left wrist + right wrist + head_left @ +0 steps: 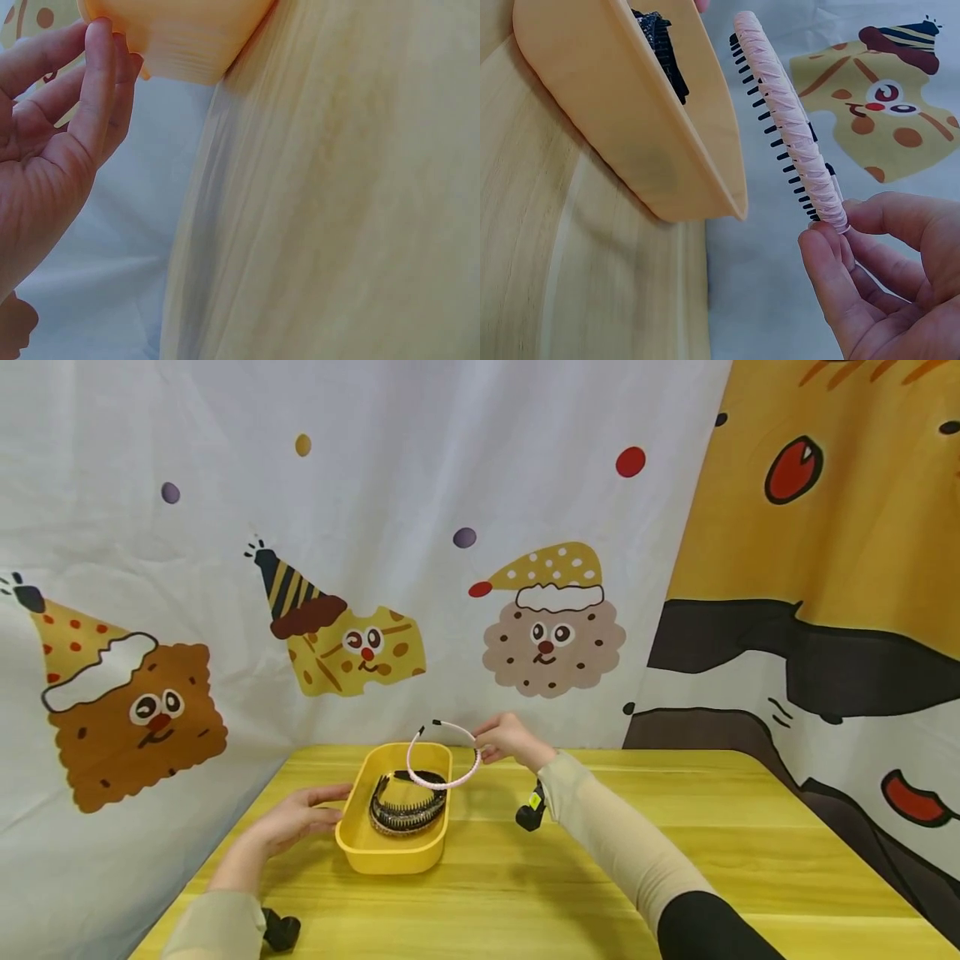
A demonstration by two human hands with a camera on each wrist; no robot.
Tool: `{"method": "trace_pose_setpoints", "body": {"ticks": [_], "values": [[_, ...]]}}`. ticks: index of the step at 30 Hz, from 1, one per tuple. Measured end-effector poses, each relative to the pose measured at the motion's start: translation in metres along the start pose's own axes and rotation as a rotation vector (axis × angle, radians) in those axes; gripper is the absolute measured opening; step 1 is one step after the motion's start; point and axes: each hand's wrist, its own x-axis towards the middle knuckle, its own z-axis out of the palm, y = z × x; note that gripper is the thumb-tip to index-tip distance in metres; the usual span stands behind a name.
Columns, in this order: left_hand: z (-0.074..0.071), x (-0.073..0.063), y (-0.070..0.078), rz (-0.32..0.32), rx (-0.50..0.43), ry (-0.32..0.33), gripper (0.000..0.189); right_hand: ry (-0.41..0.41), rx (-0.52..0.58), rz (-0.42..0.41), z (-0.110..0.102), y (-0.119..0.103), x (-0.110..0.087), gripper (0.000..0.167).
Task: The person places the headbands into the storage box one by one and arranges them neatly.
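A pale pink, ribbon-wrapped headband (pixel 442 785) with black comb teeth and black tips is in the air over the right side of a yellow plastic basin (pixel 394 860). My right hand (pixel 512 739) pinches it at one side of its curve between thumb and fingers; the right wrist view shows the headband (pixel 784 112) and that hand (pixel 892 274) close up. With fairly straight fingers, my left hand (pixel 300 818) touches the left rim of the basin; the left wrist view shows its fingertips (pixel 99 34) against the wall. Dark toothed headbands (pixel 407 814) lie inside the basin.
The basin stands on a yellow wood-grain table (pixel 600 843), near its far left part. Behind the table hangs a white cloth (pixel 375 460) printed with cartoon figures. A black wrist camera (pixel 530 810) hangs under the right forearm and another (pixel 281 930) by the left wrist.
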Motion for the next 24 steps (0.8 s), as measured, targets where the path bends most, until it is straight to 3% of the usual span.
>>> {"method": "trace_pose_setpoints", "body": {"ticks": [16,24], "values": [[0.0,0.001,0.0,0.012,-0.013,-0.013,0.061,-0.038,-0.017,-0.014,0.022,-0.004,0.014,0.031],[0.0,0.001,0.001,0.008,-0.031,-0.001,0.06,-0.034,-0.042,-0.024,0.031,-0.007,0.016,0.024]]}}
